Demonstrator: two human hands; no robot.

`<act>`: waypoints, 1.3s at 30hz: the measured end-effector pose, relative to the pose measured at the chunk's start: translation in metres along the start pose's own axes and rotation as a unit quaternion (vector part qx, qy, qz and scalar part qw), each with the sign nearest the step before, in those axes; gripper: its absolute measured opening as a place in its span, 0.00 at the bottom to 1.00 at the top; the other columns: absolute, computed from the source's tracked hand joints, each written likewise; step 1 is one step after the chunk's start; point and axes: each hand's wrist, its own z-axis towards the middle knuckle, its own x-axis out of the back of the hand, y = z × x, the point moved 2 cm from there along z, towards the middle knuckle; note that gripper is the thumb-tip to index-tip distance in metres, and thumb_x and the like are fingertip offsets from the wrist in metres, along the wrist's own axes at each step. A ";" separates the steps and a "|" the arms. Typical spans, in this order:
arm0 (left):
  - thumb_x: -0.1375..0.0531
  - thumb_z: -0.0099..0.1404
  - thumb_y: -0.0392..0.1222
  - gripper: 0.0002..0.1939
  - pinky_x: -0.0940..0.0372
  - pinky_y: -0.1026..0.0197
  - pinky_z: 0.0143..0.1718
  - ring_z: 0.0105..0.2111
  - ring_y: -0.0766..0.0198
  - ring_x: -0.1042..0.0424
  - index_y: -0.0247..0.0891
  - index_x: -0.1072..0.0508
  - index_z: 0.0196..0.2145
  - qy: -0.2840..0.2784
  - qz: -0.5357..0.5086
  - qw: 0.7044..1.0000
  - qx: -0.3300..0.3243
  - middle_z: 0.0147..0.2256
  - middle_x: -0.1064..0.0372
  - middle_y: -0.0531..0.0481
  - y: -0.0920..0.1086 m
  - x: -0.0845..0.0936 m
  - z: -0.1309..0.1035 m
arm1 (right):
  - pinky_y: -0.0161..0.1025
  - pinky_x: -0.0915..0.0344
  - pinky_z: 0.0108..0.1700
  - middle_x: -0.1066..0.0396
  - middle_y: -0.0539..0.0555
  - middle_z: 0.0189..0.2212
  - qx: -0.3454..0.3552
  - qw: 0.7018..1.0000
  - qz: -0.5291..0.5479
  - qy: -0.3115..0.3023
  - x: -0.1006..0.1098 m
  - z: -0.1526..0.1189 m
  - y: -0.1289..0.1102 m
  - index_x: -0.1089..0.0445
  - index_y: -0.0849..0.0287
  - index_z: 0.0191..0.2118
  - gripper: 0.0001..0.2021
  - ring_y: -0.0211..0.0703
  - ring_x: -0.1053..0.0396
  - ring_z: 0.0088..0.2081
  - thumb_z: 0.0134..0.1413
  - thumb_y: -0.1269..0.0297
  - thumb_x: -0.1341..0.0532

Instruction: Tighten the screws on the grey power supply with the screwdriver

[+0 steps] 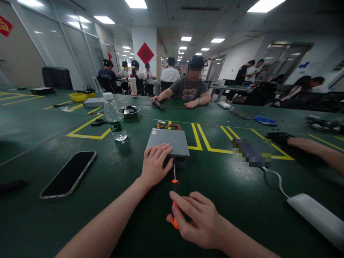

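A grey metal computer power supply (172, 138) lies on the green table in front of me, with a bundle of coloured wires (172, 126) at its far side. My left hand (157, 163) holds it at the near left corner, fingers over the top and thumb by the front face. In my right hand (196, 218) is a screwdriver (175, 186) with an orange and black handle, pinched between thumb and fingers. Its shaft points away from me and meets the front face of the power supply; the tip is hidden there.
A phone (68, 175) and a water bottle (115, 120) are on the left, with a metal bowl (129, 111) behind. At right are a blurred-out device (252, 152), a white power bank-like block (317, 218) and another person's hand (298, 143). A person (190, 86) sits opposite.
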 end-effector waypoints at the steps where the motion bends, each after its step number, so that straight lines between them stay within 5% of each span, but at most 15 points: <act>1: 0.45 0.62 0.42 0.16 0.48 0.52 0.51 0.51 0.58 0.36 0.43 0.34 0.49 0.000 0.000 1.000 0.000 0.51 0.33 0.50 0.000 -0.001 0.000 | 0.35 0.35 0.27 0.27 0.65 0.37 -0.001 1.000 0.002 0.013 -0.002 -0.002 0.000 0.33 0.66 0.30 0.05 0.37 0.31 0.26 0.57 0.73 0.42; 4: 0.45 0.63 0.42 0.16 0.48 0.51 0.50 0.51 0.58 0.36 0.43 0.35 0.49 0.002 0.002 1.000 0.000 0.51 0.33 0.49 -0.001 -0.002 -0.001 | 0.37 0.32 0.33 0.28 0.67 0.37 -0.005 0.999 0.033 0.017 -0.005 -0.006 0.002 0.34 0.67 0.30 0.06 0.39 0.29 0.30 0.58 0.71 0.41; 9: 0.45 0.63 0.42 0.16 0.49 0.51 0.50 0.51 0.58 0.36 0.43 0.35 0.49 0.001 0.002 1.000 -0.001 0.51 0.33 0.49 -0.001 -0.004 0.000 | 0.40 0.31 0.40 0.30 0.66 0.43 -0.017 0.997 0.047 -0.060 -0.002 -0.003 0.002 0.35 0.67 0.48 0.12 0.44 0.29 0.40 0.62 0.69 0.49; 13: 0.45 0.63 0.42 0.15 0.49 0.51 0.50 0.51 0.58 0.36 0.43 0.35 0.49 0.003 0.001 1.000 0.002 0.51 0.33 0.50 -0.001 -0.003 0.000 | 0.38 0.32 0.31 0.28 0.65 0.41 -0.012 0.999 0.022 -0.028 -0.003 -0.003 0.002 0.32 0.66 0.38 0.06 0.40 0.29 0.29 0.58 0.73 0.45; 16: 0.45 0.63 0.42 0.16 0.48 0.51 0.50 0.51 0.58 0.36 0.43 0.35 0.49 0.005 0.000 1.000 0.001 0.50 0.32 0.50 -0.001 -0.003 0.000 | 0.36 0.31 0.32 0.29 0.68 0.40 -0.019 0.999 0.037 -0.002 -0.005 -0.008 0.003 0.35 0.66 0.32 0.04 0.39 0.29 0.30 0.58 0.72 0.43; 22: 0.44 0.62 0.42 0.15 0.49 0.52 0.50 0.51 0.59 0.36 0.43 0.35 0.48 0.001 0.004 1.000 0.004 0.51 0.33 0.50 -0.002 -0.003 0.000 | 0.37 0.30 0.40 0.31 0.69 0.42 -0.034 0.997 0.057 -0.036 -0.001 -0.004 0.003 0.37 0.67 0.45 0.10 0.45 0.29 0.43 0.63 0.66 0.49; 27: 0.45 0.62 0.42 0.15 0.49 0.51 0.49 0.51 0.58 0.36 0.43 0.35 0.48 0.003 0.005 1.000 0.003 0.50 0.32 0.50 0.000 -0.002 0.001 | 0.36 0.31 0.33 0.29 0.67 0.40 -0.009 0.999 0.029 -0.031 -0.003 -0.005 0.003 0.33 0.66 0.39 0.07 0.40 0.29 0.30 0.59 0.67 0.43; 30: 0.45 0.63 0.42 0.15 0.49 0.51 0.49 0.51 0.58 0.36 0.43 0.35 0.48 0.003 0.005 1.000 0.002 0.50 0.32 0.49 0.000 -0.001 0.001 | 0.36 0.31 0.35 0.29 0.67 0.39 -0.010 0.999 0.030 -0.009 -0.006 -0.008 0.004 0.34 0.66 0.34 0.06 0.39 0.29 0.30 0.58 0.68 0.42; 34: 0.45 0.62 0.42 0.15 0.48 0.51 0.49 0.51 0.57 0.36 0.44 0.34 0.48 0.000 0.008 1.000 0.003 0.50 0.32 0.49 0.000 -0.001 0.001 | 0.37 0.32 0.39 0.29 0.66 0.38 -0.036 0.996 0.072 -0.026 -0.006 -0.006 0.004 0.36 0.67 0.39 0.14 0.42 0.29 0.38 0.64 0.59 0.49; 39: 0.44 0.62 0.41 0.15 0.48 0.52 0.49 0.51 0.58 0.36 0.43 0.34 0.48 -0.001 0.007 1.000 0.006 0.50 0.32 0.50 0.000 -0.001 0.001 | 0.39 0.32 0.35 0.30 0.64 0.42 -0.023 0.995 0.058 -0.071 -0.005 -0.004 0.002 0.35 0.63 0.46 0.13 0.41 0.28 0.33 0.64 0.60 0.49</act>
